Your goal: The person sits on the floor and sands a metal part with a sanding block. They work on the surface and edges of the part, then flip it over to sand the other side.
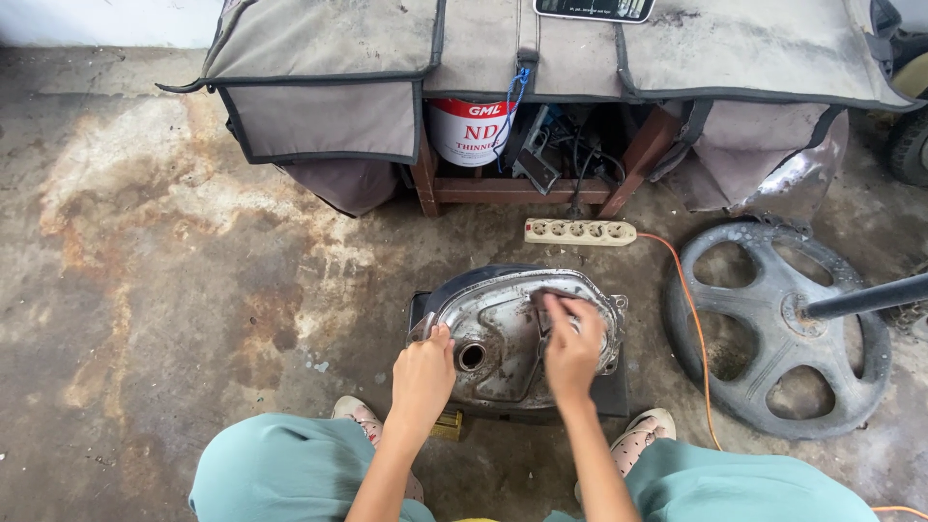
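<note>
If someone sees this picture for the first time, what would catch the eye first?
Probably the bare metal tank at the centre, on the stained concrete floor. The left hand grips its left edge, and the right hand presses a small dark pad on its top. A grey wheel lies at the right.

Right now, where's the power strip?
In the head view, the cream power strip lies on the concrete floor just beyond the metal tank shell the hands are working on, in front of the wooden bench legs, left of the wheel.
</note>
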